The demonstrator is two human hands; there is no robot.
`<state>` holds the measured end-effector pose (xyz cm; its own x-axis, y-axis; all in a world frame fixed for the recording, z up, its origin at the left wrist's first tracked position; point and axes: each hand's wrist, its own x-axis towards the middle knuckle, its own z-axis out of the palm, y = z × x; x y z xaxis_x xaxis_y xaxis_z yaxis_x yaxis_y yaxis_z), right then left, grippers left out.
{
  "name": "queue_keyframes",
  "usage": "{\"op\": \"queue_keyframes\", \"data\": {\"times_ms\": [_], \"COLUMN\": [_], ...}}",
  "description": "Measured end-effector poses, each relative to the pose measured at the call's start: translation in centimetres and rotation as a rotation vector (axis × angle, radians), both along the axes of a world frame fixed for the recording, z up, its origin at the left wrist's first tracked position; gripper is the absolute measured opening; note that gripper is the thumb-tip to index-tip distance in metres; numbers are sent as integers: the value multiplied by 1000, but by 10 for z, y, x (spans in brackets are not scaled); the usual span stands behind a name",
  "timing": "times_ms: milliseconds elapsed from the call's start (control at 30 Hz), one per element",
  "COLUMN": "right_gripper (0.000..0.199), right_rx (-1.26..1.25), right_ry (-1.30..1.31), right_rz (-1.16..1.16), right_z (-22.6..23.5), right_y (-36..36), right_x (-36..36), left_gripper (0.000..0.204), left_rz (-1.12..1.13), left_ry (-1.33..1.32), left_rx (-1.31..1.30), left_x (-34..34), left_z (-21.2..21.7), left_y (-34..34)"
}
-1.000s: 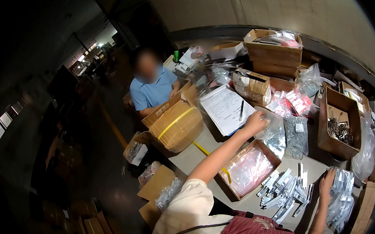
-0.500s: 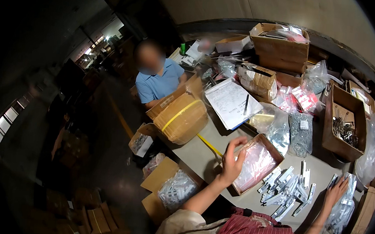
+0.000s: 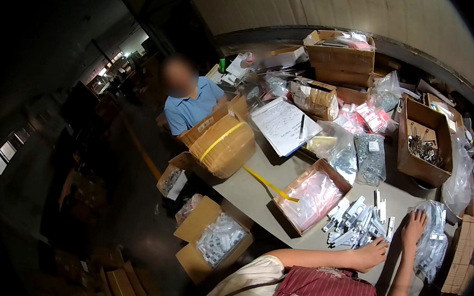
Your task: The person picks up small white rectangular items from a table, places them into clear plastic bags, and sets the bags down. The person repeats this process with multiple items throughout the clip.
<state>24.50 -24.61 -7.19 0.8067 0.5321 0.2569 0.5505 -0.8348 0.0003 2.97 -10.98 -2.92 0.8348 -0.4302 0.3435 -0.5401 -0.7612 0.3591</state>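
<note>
A loose pile of small grey-white metal brackets (image 3: pixel 355 219) lies on the table in front of me. My left hand (image 3: pixel 369 255) reaches across my body to the pile's near right edge. Its fingers are bent together there, and what they pinch, if anything, is hidden. My right hand (image 3: pixel 414 229) rests against a clear plastic bag (image 3: pixel 432 244) filled with similar metal pieces, its fingers apart on the bag's left side. Left of the pile stands an open cardboard box (image 3: pixel 282 205) holding flat clear and pinkish plastic bags (image 3: pixel 316 200).
A yellow strap (image 3: pixel 262 181) reaches the box from a large taped carton (image 3: pixel 223 147). Beyond lie a clipboard with paper (image 3: pixel 285 124), a bag of small metal parts (image 3: pixel 370 163) and a brown box of hardware (image 3: pixel 406 160). A co-worker in blue (image 3: pixel 193 106) is behind the carton.
My left hand has left the box of plastic bags and moved right and nearer, to the bracket pile. The strap's end now lies over the box. My right hand stays at the bag.
</note>
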Motion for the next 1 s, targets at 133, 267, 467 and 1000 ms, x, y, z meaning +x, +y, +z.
{"op": "queue_keyframes", "data": {"times_ms": [133, 267, 467, 1000], "right_gripper": [46, 50, 53, 39], "right_rx": [46, 20, 1, 264], "right_ry": [90, -18, 18, 23], "right_rz": [-2, -95, -114, 441], "right_z": [16, 5, 20, 25], "right_y": [-1, -1, 6, -19], "right_x": [-7, -5, -17, -87], "left_gripper": [57, 65, 57, 46], "left_rz": [17, 158, 186, 72], "left_ry": [35, -47, -15, -75], "left_rx": [215, 259, 351, 190], "left_x": [15, 37, 39, 11], "left_z": [-31, -51, -59, -24], "left_y": [-19, -15, -5, 63]}}
